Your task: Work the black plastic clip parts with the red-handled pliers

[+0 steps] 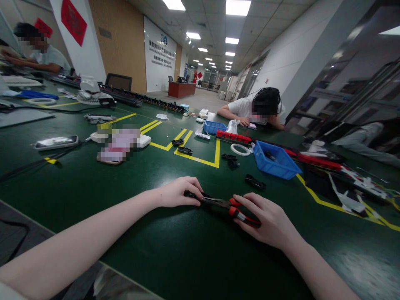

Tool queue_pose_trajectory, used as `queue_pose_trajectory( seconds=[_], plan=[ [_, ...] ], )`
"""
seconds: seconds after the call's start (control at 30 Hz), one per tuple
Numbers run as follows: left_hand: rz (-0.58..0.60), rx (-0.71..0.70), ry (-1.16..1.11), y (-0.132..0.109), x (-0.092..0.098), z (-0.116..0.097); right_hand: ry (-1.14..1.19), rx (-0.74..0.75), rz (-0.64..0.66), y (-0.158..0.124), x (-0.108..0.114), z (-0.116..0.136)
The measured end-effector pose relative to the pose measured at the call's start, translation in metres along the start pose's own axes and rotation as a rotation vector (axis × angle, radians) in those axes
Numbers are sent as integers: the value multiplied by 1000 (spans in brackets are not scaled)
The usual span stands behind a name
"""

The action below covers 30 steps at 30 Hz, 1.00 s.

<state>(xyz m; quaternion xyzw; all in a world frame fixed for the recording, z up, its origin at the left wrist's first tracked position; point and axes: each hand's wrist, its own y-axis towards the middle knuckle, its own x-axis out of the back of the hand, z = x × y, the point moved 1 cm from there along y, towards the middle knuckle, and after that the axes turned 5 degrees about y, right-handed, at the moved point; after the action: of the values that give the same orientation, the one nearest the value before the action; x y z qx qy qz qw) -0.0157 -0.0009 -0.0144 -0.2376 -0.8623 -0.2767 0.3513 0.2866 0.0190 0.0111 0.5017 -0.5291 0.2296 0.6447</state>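
Note:
My left hand is closed on a small black plastic part, holding it low over the green table. From the right, my right hand grips needle-nose pliers by their red and black handles. The jaws point left and meet the black part beside my left fingertips; whether they clamp it, I cannot tell. Beyond my hands lie several similar black parts, one by the blue bin and others near the yellow tape.
A blue bin holds a dark piece, with a white ring beside it. Left are a phone and a white-topped device. Red strips run along the far right. A person leans on the table opposite; another sits far left.

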Motion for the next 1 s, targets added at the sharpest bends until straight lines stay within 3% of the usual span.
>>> queue_pose_trajectory(
  seconds=[1.0],
  plan=[
    [0,16,-13,0,0,0,-91,26,20,1,-3,-2]
  ],
)
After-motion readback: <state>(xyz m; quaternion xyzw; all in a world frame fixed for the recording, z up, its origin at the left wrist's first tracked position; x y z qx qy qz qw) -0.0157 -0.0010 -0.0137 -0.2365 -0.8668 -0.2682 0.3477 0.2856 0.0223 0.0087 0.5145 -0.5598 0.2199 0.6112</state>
